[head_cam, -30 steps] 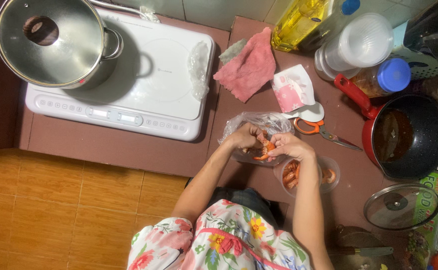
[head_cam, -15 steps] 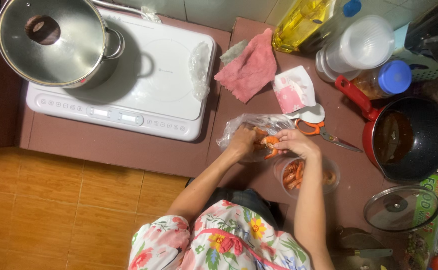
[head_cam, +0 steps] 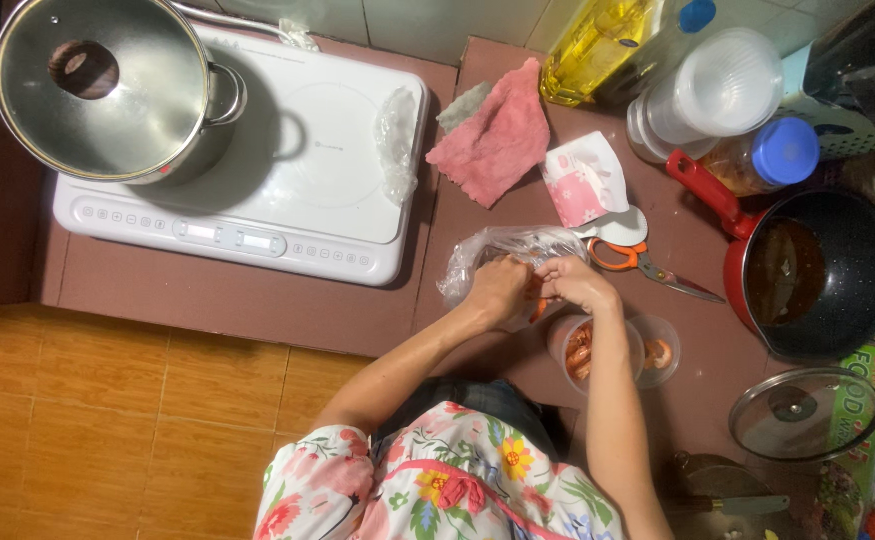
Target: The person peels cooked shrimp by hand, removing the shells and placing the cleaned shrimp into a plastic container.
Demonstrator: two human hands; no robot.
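shrimp (head_cam: pixel 536 305) | pinched between left hand (head_cam: pixel 498 288), right hand (head_cam: pixel 575 283)

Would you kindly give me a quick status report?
Left hand and right hand together on an orange shrimp, over clear plastic bag. Cup of shrimp beside. Scissors nearby.

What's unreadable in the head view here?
- Orange piece between the left hand and right hand: fingers cover most of it.
- Plastic bag contents: hidden by both hands.
- Pot: cut off by the top edge.
- Cup contents: too small, part under the right forearm.
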